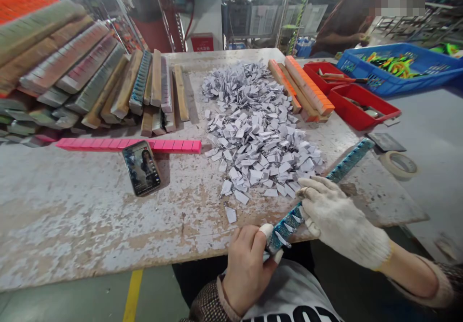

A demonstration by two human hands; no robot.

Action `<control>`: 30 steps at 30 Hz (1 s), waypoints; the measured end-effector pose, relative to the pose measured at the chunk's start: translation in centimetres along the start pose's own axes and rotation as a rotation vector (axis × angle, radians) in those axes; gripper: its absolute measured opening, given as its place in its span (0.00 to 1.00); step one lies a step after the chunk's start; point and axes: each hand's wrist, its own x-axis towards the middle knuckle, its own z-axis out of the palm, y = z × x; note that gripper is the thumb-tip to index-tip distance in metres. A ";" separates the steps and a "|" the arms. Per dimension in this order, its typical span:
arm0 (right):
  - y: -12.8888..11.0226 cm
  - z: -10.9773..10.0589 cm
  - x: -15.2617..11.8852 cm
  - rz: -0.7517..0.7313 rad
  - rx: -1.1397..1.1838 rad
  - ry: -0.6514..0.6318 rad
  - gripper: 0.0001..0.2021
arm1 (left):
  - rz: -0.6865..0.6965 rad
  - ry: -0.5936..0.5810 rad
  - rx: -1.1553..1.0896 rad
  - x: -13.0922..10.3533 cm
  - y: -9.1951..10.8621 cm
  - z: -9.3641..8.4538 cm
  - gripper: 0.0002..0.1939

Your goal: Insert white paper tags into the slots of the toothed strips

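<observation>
A blue glittery strip (349, 161) lies slantwise over the table's front edge, with several small white pieces standing out from its lower part. My left hand (249, 259), with white covers on two fingertips, is closed round the strip's near end. In a white knitted glove, my right hand (331, 216) has its fingers bent over the middle of the strip; whatever is under the fingertips is hidden. Beyond both hands spreads a big heap of small white pieces (253, 133), and one loose white piece (230, 214) lies nearer the edge.
A phone (142, 168) leans on a pink strip (177, 146) at the left. Behind are stacked wooden bars (119, 85). Orange bars (311, 88), red trays (361, 119), a blue basket (383, 88) and a tape roll (400, 163) are at the right. A person (340, 25) is at the back.
</observation>
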 end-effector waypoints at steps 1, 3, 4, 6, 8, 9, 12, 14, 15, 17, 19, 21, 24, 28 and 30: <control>0.1 0.0 0.1 -0.022 0.010 -0.012 0.10 | -0.002 0.005 -0.005 0.0 -0.1 0.0 0.19; 0.4 0.3 0.0 -0.046 0.035 -0.010 0.09 | -0.015 0.005 -0.016 0.0 -0.2 0.0 0.20; 0.6 0.5 -0.4 -0.045 0.050 0.013 0.09 | -0.016 0.001 -0.023 0.0 -0.2 0.0 0.20; 0.8 1.1 -1.2 -0.026 0.088 0.074 0.06 | -0.007 -0.008 -0.039 0.0 -0.1 0.0 0.19; 0.6 1.7 -2.1 -0.007 0.133 0.124 0.05 | -0.006 -0.017 -0.059 -0.2 0.1 -0.2 0.18; 0.4 1.9 -2.3 0.000 0.160 0.141 0.05 | -0.004 -0.020 -0.069 -0.3 0.2 -0.5 0.18; -0.9 2.3 -2.5 0.005 0.263 0.167 0.06 | 0.047 -0.046 -0.081 -1.2 0.0 -1.8 0.16; -1.7 2.3 -2.4 -0.007 0.345 0.171 0.06 | 0.092 -0.089 -0.095 -1.6 -0.4 -3.2 0.24; -2.0 2.2 -2.4 -0.013 0.386 0.171 0.06 | 0.092 -0.111 -0.100 -1.6 -0.8 -3.9 0.28; -2.3 2.2 -2.6 0.012 0.467 0.188 0.05 | 0.025 -0.123 -0.046 -0.9 -1.5 -5.0 0.28; -2.3 2.1 -3.0 0.075 0.523 0.224 0.04 | -0.097 -0.089 0.127 0.9 -2.2 -5.6 0.21; -2.2 1.9 -3.4 0.151 0.550 0.271 0.05 | -0.213 -0.084 0.346 3.4 -2.7 -5.4 0.18; -2.1 1.6 -3.9 0.200 0.562 0.323 0.06 | -0.316 -0.188 0.521 7.2 -3.1 -4.3 0.17; -2.3 1.4 -4.7 0.211 0.564 0.379 0.07 | -0.349 -0.241 0.493 9.0 -3.2 -3.0 0.13; -2.3 1.4 -5.1 0.245 0.564 0.404 0.07 | -0.338 -0.212 0.389 8.7 -3.5 -2.9 0.12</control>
